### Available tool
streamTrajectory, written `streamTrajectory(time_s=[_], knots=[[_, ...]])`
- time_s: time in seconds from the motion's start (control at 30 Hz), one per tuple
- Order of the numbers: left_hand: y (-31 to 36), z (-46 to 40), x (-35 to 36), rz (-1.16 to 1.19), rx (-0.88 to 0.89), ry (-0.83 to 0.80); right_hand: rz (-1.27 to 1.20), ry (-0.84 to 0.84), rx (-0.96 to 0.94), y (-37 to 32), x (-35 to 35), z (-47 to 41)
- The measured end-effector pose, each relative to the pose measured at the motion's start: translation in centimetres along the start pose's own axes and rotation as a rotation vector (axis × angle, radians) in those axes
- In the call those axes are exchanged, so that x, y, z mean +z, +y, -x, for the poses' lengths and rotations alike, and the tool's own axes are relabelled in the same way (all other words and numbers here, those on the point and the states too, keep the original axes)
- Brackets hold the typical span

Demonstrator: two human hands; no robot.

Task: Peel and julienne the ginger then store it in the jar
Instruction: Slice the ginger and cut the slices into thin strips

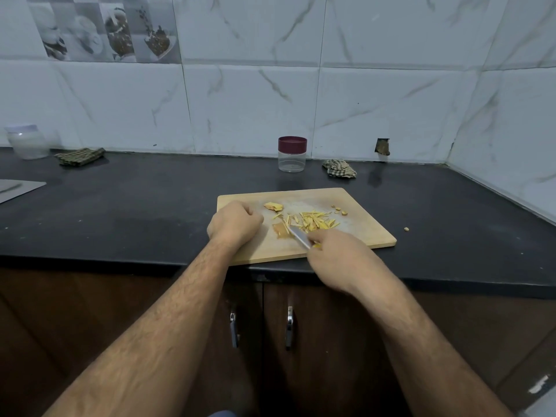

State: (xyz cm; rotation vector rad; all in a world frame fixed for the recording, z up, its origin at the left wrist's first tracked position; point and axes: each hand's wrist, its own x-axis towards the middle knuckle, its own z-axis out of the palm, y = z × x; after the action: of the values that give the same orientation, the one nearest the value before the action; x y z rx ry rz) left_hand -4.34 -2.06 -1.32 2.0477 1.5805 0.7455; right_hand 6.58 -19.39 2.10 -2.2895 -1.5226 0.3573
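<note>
Ginger strips (313, 221) lying mid cutting board (361, 233), jar (291, 154) waiting capped behind. Right hand (337, 260) curling round knife (298, 235), blade meeting a flat slice (279, 229); left hand (233, 224) resting fisted, fingers tucked, steadying board.

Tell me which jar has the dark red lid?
The clear jar behind the cutting board. The other jar, far left, has a pale lid.

You get dim, cool, even light – no hard shadows anywhere. The dark bench (150, 206) carries a faint sheen below the jar (292, 154). Wide-angle bending curves the wall tiles (391, 100) and bench edge toward the sides – the corners go soft, the centre stays fairly sharp.
</note>
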Motion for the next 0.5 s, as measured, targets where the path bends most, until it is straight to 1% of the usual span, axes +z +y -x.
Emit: streamTrajectory(time_s=[0.07, 0.13, 0.3, 0.5], knots=[[-0.4, 0.2, 0.3, 0.027, 0.017, 0.102, 0.037, 0.089, -0.015, -0.7, 0.2, 0.1], [-0.7, 0.3, 0.5, 0.052, 0.021, 0.15, 0.046, 0.143, -0.044, -1.3, 0.9, -0.1], [-0.8, 0.2, 0.6, 0.064, 0.025, 0.18, 0.09, 0.147, -0.069, -1.7, 2.6, -0.3], [-0.9, 0.0, 0.8, 0.075, 0.024, 0.189, 0.101, 0.255, 0.001, -0.2, 2.7, -0.2]])
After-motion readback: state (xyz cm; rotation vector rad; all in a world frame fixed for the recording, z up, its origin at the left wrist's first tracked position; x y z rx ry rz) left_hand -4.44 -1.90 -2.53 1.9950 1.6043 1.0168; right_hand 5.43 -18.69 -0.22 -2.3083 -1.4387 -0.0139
